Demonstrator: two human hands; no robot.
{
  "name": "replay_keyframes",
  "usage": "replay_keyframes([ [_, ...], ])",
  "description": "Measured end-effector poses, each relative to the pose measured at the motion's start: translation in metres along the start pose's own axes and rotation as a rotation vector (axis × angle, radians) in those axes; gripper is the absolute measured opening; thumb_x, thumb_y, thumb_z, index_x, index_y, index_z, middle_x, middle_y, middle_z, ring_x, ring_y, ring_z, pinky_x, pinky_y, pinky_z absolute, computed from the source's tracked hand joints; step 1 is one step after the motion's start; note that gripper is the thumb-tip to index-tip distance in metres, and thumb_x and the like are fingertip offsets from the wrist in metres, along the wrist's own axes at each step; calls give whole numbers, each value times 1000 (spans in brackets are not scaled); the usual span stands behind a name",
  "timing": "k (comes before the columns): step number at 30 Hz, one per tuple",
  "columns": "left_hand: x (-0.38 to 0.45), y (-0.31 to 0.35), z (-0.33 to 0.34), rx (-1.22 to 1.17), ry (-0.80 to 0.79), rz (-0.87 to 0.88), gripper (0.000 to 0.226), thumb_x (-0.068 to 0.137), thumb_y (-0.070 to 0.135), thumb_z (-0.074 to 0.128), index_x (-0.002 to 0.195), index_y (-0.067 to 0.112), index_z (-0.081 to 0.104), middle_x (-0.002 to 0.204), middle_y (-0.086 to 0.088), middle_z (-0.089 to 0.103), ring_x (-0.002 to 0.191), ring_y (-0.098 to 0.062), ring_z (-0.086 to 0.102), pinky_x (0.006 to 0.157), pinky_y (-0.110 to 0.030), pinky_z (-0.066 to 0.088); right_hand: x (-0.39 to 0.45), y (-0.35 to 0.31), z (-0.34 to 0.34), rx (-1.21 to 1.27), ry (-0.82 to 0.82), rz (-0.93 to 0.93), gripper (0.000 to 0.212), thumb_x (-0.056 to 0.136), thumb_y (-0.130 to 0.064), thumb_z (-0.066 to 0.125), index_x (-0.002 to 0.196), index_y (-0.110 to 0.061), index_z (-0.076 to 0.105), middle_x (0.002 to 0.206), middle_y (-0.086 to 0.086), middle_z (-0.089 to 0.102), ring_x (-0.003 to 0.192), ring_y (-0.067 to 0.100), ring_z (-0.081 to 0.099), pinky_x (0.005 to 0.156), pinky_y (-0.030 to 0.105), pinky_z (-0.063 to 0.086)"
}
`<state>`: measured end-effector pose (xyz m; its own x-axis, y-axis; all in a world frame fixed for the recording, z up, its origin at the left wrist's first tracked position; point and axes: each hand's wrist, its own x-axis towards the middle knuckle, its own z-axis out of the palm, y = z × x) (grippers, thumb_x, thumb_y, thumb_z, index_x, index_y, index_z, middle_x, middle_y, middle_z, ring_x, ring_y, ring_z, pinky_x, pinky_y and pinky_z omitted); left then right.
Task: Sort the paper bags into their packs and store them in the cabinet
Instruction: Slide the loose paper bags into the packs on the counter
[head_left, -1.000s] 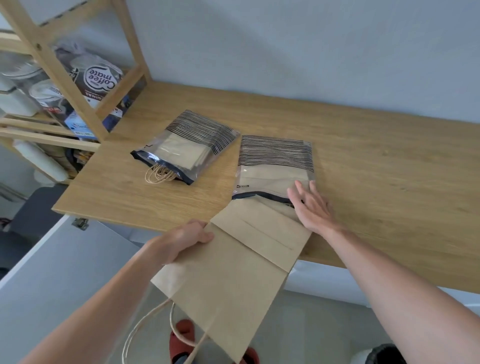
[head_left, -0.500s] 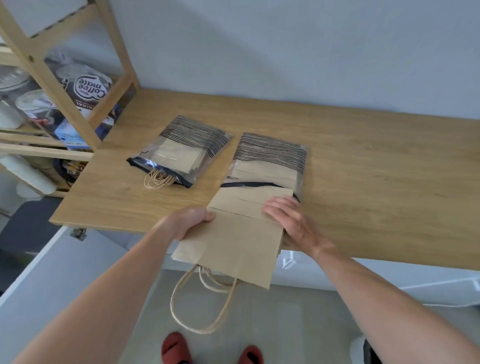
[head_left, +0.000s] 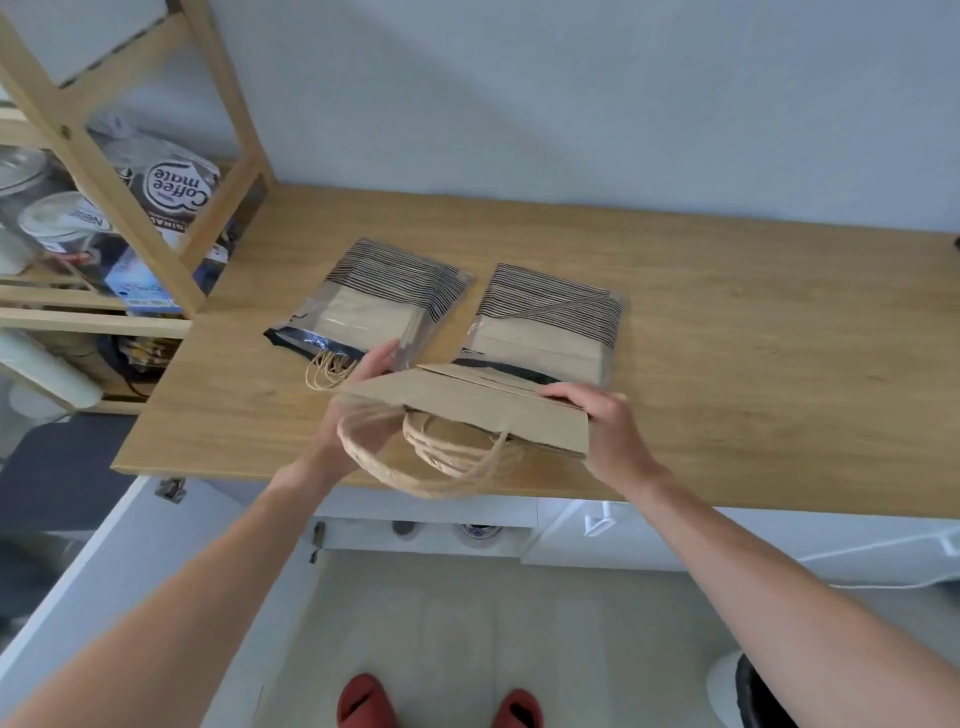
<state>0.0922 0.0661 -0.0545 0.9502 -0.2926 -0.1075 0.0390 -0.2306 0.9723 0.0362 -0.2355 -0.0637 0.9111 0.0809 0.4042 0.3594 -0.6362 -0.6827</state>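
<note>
A flat brown paper bag (head_left: 483, 408) with twine handles (head_left: 436, 467) is partly pushed into the right striped plastic pack (head_left: 550, 322) on the wooden counter (head_left: 753, 364). My left hand (head_left: 358, 410) holds the bag's left end, fingers under and behind it. My right hand (head_left: 597, 423) grips the bag's right end, thumb on top. To the left lies a second striped pack (head_left: 384, 301) holding smaller brown bags, their handles sticking out.
A wooden shelf rack (head_left: 124, 171) with a Coffee mate pouch (head_left: 171, 192) and tins stands at the counter's left end. An open white cabinet door (head_left: 104, 561) sits below left. Red slippers (head_left: 363, 701) show on the floor. A grey wall backs the counter.
The brown bag slid further up the counter and into the right pack. My right hand moved from pressing the pack to gripping the bag's right end. The handles now lie over the counter edge.
</note>
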Motion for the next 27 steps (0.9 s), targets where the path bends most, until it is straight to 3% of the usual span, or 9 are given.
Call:
replay_keyframes([
  [2,5,13,14,179,90,209,55,79,12,79,128,7,56,114,9,60,106,3,59,101,-25,49,11,-18,10,131,109,166,26,79,-1,78,99,-17,72,93,-12,73,88,3,68,77,27,54],
  [4,6,29,21,251,256,282,46,73,30,86,108,10,64,98,19,57,89,12,57,80,-2,44,21,-31,22,236,233,282,20,80,-19,80,98,-15,71,91,-14,73,89,5,69,82,30,55],
  [7,11,38,17,74,345,332,41,78,25,84,105,5,60,91,11,64,80,8,62,66,-14,50,33,-49,38,321,322,365,31,79,-24,81,103,-10,67,95,-10,72,94,10,69,89,38,54],
  [9,13,38,7,9,355,341,44,81,15,81,112,-2,55,95,9,65,87,4,64,71,-17,50,38,-62,49,382,338,359,31,80,-11,80,103,-21,63,96,-11,71,94,11,68,89,37,54],
  [12,13,29,-6,-27,318,257,57,77,33,81,120,8,53,105,5,69,100,-16,67,82,-37,56,42,-67,64,381,342,352,37,78,-7,80,106,-22,60,97,-5,71,94,15,68,88,43,54],
  [17,4,14,-18,-23,278,159,68,71,43,81,125,15,51,106,17,68,105,-12,66,91,-44,56,42,-76,81,373,321,404,52,73,-6,83,116,-17,56,103,-2,70,98,12,67,89,28,51],
  [20,2,9,-20,-2,279,103,60,67,53,81,116,32,52,110,9,66,106,-12,64,93,-47,54,40,-80,87,340,339,403,52,70,-9,84,113,-16,56,102,-3,70,97,12,66,89,28,50],
  [24,4,9,-22,-6,310,111,71,68,62,80,122,26,50,115,9,64,113,-19,61,95,-55,50,41,-90,88,310,383,413,55,69,-6,86,112,-17,55,102,-7,68,95,3,64,85,12,44],
  [27,7,13,-26,-4,326,139,82,69,66,76,131,20,47,124,1,62,119,-24,57,99,-55,47,43,-102,90,348,413,411,51,70,-1,84,111,-15,56,99,-7,69,92,1,65,83,10,44],
])
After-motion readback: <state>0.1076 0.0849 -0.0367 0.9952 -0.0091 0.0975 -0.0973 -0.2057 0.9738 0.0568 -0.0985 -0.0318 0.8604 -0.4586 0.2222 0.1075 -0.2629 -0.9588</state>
